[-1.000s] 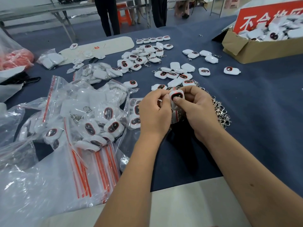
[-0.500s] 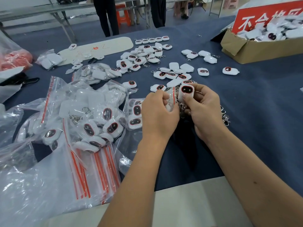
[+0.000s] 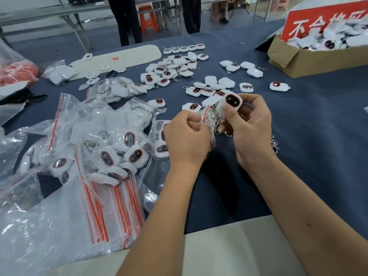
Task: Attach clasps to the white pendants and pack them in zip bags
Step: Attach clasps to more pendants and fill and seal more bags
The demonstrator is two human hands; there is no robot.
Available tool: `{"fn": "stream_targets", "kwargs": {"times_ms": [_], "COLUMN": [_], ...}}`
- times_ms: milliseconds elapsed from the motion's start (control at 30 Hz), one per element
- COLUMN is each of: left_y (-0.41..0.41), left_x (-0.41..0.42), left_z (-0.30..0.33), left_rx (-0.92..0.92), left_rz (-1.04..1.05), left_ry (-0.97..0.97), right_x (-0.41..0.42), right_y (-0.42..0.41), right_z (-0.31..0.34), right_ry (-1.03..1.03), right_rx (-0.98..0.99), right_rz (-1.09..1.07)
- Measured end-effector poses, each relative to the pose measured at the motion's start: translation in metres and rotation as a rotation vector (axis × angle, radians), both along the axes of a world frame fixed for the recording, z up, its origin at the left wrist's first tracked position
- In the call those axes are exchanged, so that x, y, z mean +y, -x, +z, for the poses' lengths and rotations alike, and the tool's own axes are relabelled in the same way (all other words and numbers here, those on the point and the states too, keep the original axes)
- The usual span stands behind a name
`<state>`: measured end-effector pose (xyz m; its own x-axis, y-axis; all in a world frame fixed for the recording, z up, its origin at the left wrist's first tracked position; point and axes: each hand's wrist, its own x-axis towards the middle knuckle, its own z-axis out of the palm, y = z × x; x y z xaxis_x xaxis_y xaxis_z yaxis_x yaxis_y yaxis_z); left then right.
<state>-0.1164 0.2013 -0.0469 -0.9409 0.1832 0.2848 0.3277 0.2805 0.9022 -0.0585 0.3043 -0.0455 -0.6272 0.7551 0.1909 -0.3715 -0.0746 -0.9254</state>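
My right hand (image 3: pixel 251 130) grips a white pendant (image 3: pixel 229 104) with a dark red-rimmed face, held up over the table. My left hand (image 3: pixel 186 136) pinches the red-striped mouth of a small clear zip bag (image 3: pixel 205 116) just left of the pendant. A pile of silver metal clasps (image 3: pixel 216 118) lies under and between both hands, partly hidden. Loose white pendants (image 3: pixel 196 90) are scattered beyond my hands.
Filled zip bags (image 3: pixel 111 144) and a stack of flat red-striped bags (image 3: pixel 111 206) lie at left. A cardboard box (image 3: pixel 310 58) of pendants with a red sign stands far right. A beige pad (image 3: pixel 127 56) lies at the back. People's legs stand beyond the table.
My hands have drawn apart: the right hand has lifted the pendant up and to the right, while the left hand now holds the zip bag's mouth.
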Motion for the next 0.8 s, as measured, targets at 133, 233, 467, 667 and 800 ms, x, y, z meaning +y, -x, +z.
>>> {"fn": "stream_targets", "kwargs": {"times_ms": [133,233,467,667,800], "left_y": [0.0,0.0,0.001,-0.008,-0.007], "left_x": [0.001,0.0,0.0,0.001,0.001], "left_z": [0.002,0.003,0.005,0.006,0.006], "left_rx": [0.001,-0.001,0.077,0.307,0.338], "left_rz": [0.014,0.017,0.092,0.022,0.044], "left_ry": [-0.055,-0.112,-0.254,-0.18,-0.227], "right_x": [-0.005,-0.009,-0.008,-0.006,-0.005], "right_y": [0.001,0.002,0.001,-0.002,-0.002], "right_z": [0.004,0.002,-0.001,0.003,0.011], "right_ry": [0.003,-0.066,-0.3,-0.682,-0.82], "right_rx": [0.064,0.077,-0.202,-0.363,-0.287], "right_rz": [0.023,0.059,0.026,0.088,0.029]}}
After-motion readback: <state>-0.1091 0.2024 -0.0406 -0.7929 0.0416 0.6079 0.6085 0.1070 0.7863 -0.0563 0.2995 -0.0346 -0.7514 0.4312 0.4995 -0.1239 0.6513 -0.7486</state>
